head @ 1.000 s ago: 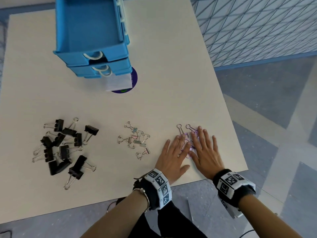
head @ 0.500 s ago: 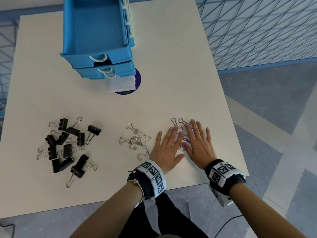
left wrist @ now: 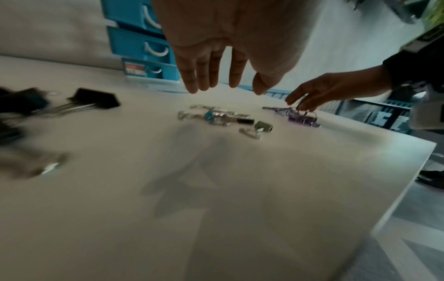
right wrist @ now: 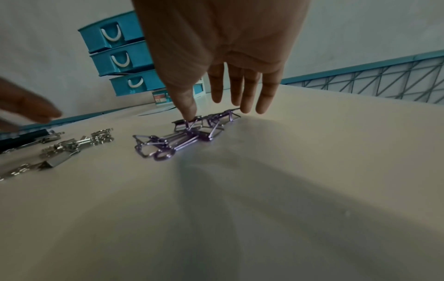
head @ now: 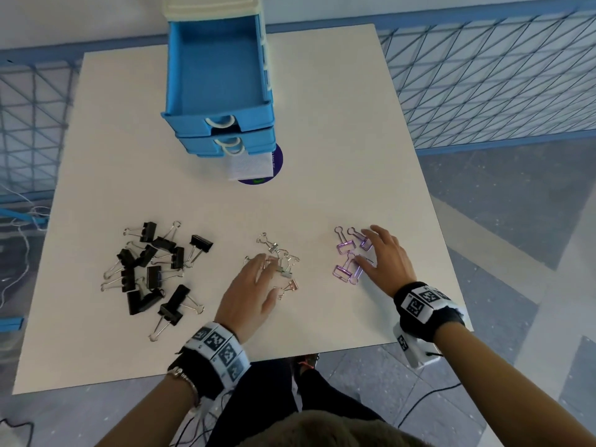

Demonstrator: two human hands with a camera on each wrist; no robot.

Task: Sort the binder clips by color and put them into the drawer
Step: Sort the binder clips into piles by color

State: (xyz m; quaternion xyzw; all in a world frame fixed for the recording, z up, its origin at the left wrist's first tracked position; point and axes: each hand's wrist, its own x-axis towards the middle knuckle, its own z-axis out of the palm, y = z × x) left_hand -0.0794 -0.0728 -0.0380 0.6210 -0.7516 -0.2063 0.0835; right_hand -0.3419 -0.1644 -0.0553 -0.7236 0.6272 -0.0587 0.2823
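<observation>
Purple binder clips (head: 350,257) lie right of centre in the head view, directly under your right hand (head: 385,261), whose fingers are spread wide and straight, the thumb tip (right wrist: 190,112) touching one clip, nothing gripped. Your left hand (head: 254,291) hovers flat and open over the silver clips (head: 280,262), so the right is nearer the purple heap. Up the frame, the open blue drawer (head: 219,67) stands well apart, beyond both piles

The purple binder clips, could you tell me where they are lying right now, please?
In the head view the purple binder clips lie on the table's near right part, under the right hand's fingertips, right of the silver clips.
</observation>
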